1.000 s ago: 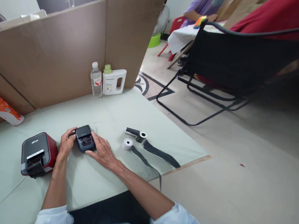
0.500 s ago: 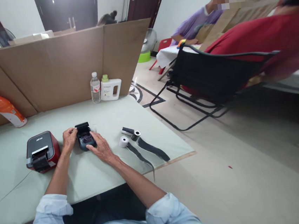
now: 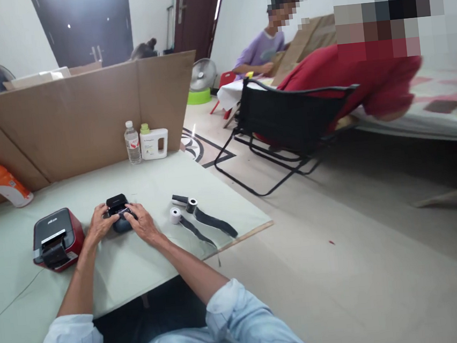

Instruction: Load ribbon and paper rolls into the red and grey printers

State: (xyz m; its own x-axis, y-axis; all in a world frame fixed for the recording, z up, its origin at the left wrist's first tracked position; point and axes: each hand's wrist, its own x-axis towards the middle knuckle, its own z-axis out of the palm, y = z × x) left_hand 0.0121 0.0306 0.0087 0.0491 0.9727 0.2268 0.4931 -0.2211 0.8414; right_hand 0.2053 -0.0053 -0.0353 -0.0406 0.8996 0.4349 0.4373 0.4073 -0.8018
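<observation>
Device [image 3: 122,225] between left hand [image 3: 100,222] and right hand [image 3: 142,223].

A small dark, round-cornered device [image 3: 122,225] sits on the pale green tabletop [image 3: 154,179], its black lid [image 3: 117,200] raised.

The small device [image 3: 122,225] is black and dark blue. The printer [image 3: 58,237] is dark grey above red. One paper roll [image 3: 175,217] is white, the other roll [image 3: 192,208] mostly black; the desk [image 3: 144,182], plain pale green; the jug [image 3: 151,147], white, green-capped.
</observation>
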